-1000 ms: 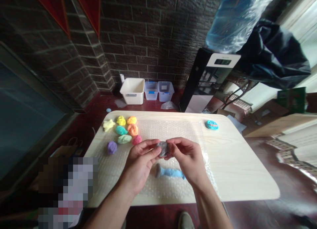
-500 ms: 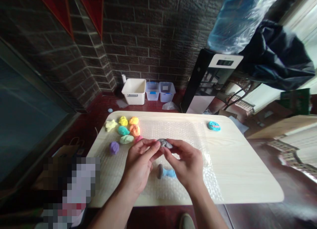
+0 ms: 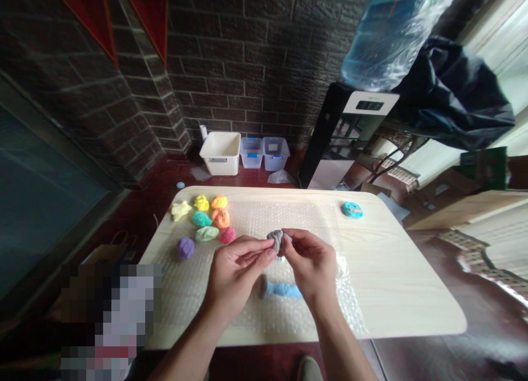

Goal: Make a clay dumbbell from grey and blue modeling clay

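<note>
A small lump of grey modelling clay (image 3: 277,240) is pinched between the fingertips of my left hand (image 3: 239,265) and my right hand (image 3: 313,265), held above the table. Its surface looks folded and uneven. Below my hands lies a light blue clay piece (image 3: 284,290) with a dark grey round end (image 3: 263,287) at its left; my right hand hides its right end. Something small and pale shows just under the grey lump, too covered to make out.
Several coloured clay lumps, among them a purple one (image 3: 185,248) and a pink one (image 3: 227,236), lie on bubble wrap (image 3: 305,221) and the wooden table (image 3: 396,271). A turquoise coil (image 3: 353,209) sits far right. Beyond stand plastic bins (image 3: 221,161) and a water dispenser (image 3: 330,144).
The grey clay has gone from a flatter, wider shape to a more bunched, upright lump between my fingers. More of the blue piece and the pink lump now shows.
</note>
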The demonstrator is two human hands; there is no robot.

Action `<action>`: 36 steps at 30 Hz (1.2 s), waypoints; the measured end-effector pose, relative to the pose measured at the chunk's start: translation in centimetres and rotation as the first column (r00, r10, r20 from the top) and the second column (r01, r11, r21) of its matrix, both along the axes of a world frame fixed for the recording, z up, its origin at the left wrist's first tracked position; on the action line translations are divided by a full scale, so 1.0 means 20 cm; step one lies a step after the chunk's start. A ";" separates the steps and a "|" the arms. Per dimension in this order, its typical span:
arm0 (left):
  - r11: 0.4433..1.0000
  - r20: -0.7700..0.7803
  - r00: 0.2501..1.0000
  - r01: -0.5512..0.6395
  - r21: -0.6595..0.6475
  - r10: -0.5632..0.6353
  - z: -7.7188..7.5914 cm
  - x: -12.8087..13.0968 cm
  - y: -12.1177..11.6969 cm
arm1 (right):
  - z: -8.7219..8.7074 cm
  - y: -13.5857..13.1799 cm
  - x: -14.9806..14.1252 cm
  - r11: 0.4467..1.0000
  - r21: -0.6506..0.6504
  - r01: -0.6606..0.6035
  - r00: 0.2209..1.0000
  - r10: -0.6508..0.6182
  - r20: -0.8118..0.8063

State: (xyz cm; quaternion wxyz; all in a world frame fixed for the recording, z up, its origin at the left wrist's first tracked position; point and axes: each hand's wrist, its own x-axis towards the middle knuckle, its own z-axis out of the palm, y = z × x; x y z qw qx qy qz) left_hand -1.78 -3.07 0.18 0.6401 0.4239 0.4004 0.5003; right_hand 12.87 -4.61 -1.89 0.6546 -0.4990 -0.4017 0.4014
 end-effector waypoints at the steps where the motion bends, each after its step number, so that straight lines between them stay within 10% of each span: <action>1: 1.000 0.006 1.000 -0.012 -0.012 0.012 0.00 0.00 0.00 | 0.00 0.00 0.00 1.000 -0.004 -0.012 1.000 0.012 0.017; 18: 0.987 -0.085 0.984 -0.151 0.059 0.155 -0.04 -0.03 0.04 | 0.11 -0.10 -0.07 0.976 -0.038 -0.214 0.845 0.205 0.493; 27: 0.964 -0.196 0.951 -0.210 0.162 0.240 -0.06 -0.04 0.01 | 0.08 -0.06 -0.08 0.973 -0.084 -0.213 0.970 0.221 0.103; 32: 0.955 -0.335 0.918 -0.119 0.271 0.210 -0.07 -0.01 0.00 | 0.08 -0.04 -0.02 0.995 -0.076 -0.061 0.986 0.072 0.151; 36: 0.968 -0.373 0.920 -0.031 0.248 0.125 -0.07 -0.02 -0.01 | 0.08 -0.04 -0.01 0.971 -0.108 -0.212 0.967 0.224 0.118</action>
